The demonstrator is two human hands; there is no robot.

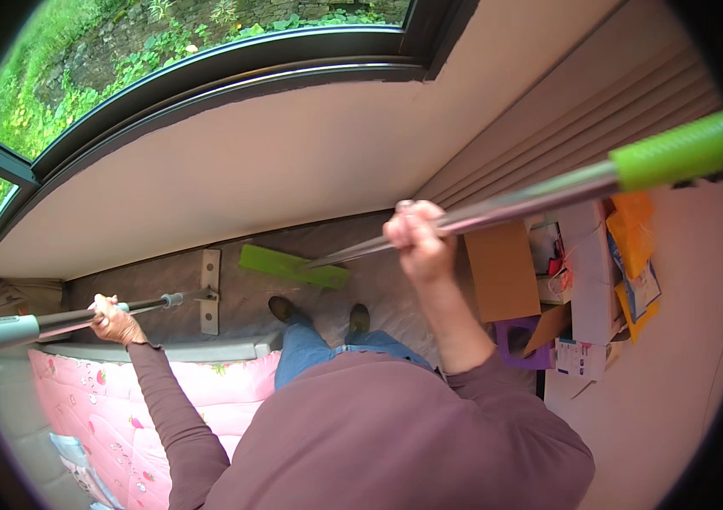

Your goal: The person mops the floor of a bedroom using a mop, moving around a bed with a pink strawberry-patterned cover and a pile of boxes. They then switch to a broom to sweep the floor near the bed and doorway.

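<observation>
My left hand (pixel 118 324) is closed around the metal pole of a flat mop with a pale blue grip (pixel 1 331). This mop's narrow white head plate (pixel 209 319) is at the floor beside the bed. In my right hand (pixel 422 239) is the metal pole of a second flat mop, which slants up to the right to a bright green grip (pixel 674 153). Its green flat head (pixel 265 261) is at the floor in front of my shoes (pixel 359 319), near the wall. The undersides of both heads are hidden.
A bed with a pink strawberry-print quilt (pixel 138 414) stands at my left. Ahead are a pale wall (pixel 272 153) and a dark-framed window (pixel 234 64). To the right, a cardboard box (pixel 501 274) and a purple box (pixel 543 360) stand by a white surface (pixel 642 408) bearing packets.
</observation>
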